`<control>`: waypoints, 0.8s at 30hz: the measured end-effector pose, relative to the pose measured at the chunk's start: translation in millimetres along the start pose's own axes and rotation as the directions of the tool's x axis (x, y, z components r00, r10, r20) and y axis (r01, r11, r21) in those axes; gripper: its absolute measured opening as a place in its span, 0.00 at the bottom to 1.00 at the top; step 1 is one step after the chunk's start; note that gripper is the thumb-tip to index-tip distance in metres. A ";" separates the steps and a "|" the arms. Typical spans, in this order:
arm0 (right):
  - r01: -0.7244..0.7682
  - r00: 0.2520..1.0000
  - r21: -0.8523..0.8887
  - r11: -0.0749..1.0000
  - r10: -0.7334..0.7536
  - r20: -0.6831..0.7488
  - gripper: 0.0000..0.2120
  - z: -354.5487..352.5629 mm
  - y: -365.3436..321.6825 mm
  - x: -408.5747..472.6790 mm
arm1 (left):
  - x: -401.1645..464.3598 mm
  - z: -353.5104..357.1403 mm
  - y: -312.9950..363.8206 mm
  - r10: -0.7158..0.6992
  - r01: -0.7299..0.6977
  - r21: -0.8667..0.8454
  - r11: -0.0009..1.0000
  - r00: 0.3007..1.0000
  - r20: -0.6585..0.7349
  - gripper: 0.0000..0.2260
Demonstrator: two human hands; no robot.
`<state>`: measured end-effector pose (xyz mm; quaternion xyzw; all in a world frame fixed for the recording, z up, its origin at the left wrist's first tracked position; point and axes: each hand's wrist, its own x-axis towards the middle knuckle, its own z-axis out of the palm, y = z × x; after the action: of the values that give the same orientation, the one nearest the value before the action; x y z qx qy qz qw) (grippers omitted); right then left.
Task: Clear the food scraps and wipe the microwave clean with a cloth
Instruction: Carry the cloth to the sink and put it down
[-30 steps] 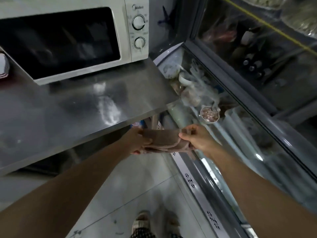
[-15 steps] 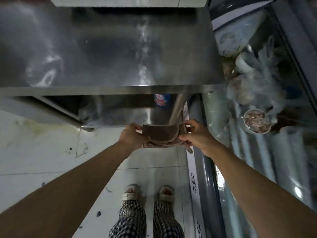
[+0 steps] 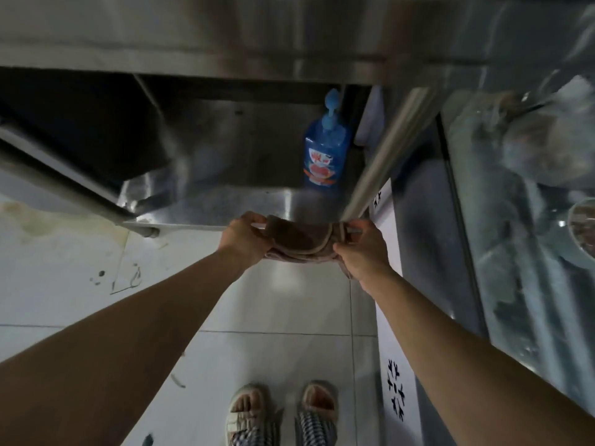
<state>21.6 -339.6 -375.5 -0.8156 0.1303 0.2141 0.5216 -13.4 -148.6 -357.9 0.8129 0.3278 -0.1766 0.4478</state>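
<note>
A brown folded cloth (image 3: 297, 239) is stretched between both hands at the front edge of the steel table's lower shelf (image 3: 193, 201). My left hand (image 3: 244, 235) grips its left end and my right hand (image 3: 362, 246) grips its right end. The microwave is out of the head view. Only the underside and front rim of the steel tabletop (image 3: 225, 59) show at the top.
A blue pump bottle (image 3: 325, 152) stands at the back right of the lower shelf beside a steel table leg (image 3: 386, 152). A glass display case (image 3: 515, 220) with dishes runs along the right. White floor tiles and slippered feet (image 3: 283, 410) lie below.
The view has tilted steeply down: the microwave has left the frame and the lower shelf and blue bottle have come into sight. Both hands still hold the cloth, now lower, at the shelf's edge.
</note>
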 end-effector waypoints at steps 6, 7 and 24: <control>0.067 0.997 -0.028 0.997 -0.068 -0.039 0.17 54.7 42.8 78.8 | 95.5 35.2 -39.3 0.102 -0.099 0.038 0.994 0.990 -0.102 0.08; 0.082 0.996 -0.037 0.996 -0.084 -0.036 0.16 62.9 48.6 93.2 | 112.3 40.0 -45.1 0.107 -0.103 0.043 0.994 0.989 -0.104 0.10; 0.178 0.951 -0.299 0.937 -0.242 -0.193 0.22 122.6 115.1 248.0 | 276.7 117.2 -94.8 0.231 -0.226 0.048 0.973 0.949 -0.213 0.16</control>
<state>162.1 -274.4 -631.9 -0.9091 0.0692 0.0782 0.4033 121.8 -107.4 -639.5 0.8648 0.2763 -0.0375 0.4175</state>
